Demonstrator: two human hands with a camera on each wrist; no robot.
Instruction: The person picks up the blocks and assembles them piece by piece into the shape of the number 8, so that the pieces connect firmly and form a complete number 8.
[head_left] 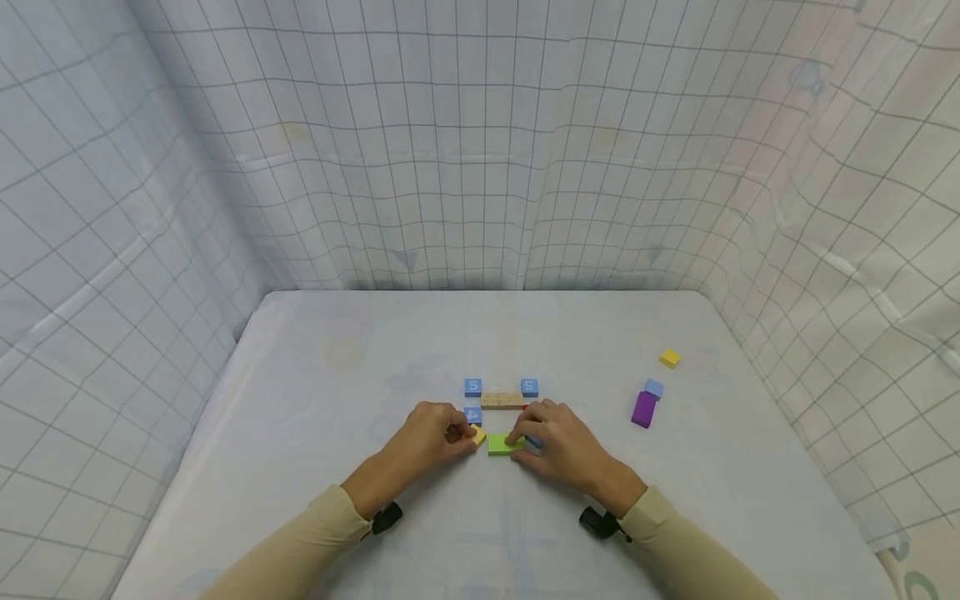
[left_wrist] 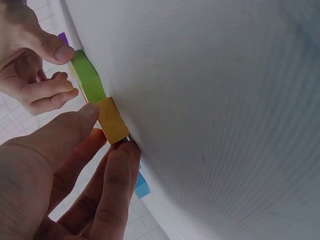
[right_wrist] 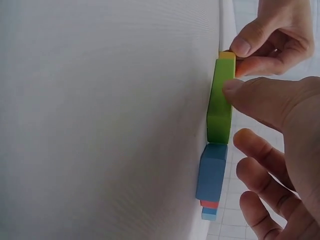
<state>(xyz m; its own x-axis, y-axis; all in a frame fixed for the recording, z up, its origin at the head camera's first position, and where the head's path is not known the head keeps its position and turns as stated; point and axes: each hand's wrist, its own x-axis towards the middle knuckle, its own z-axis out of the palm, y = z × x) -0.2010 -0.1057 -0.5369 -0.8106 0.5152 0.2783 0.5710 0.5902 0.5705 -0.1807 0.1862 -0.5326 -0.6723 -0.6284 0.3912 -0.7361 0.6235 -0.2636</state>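
Observation:
Between thumb and fingertips, my left hand [head_left: 435, 430] pinches a small yellow block [left_wrist: 113, 121] low at the table. Just right of it lies a long lime-green block [head_left: 500, 445]. My right hand [head_left: 558, 443] has its thumb on the near edge of that green block and the index finger over its top; the other fingers hang loosely apart. A darker blue block [right_wrist: 212, 172] sits at the green block's right end, mostly covered by the right hand in the head view. Behind the left fingertips is a blue block numbered 4 [head_left: 472, 415].
Farther back, a wooden block [head_left: 502, 401] lies between two blue blocks numbered 5, one left [head_left: 472, 387] and one right [head_left: 529, 387]. A red block [right_wrist: 209, 204] shows partly. Off right lie a purple block [head_left: 643, 409], a light blue one [head_left: 654, 389] and a yellow one [head_left: 670, 358].

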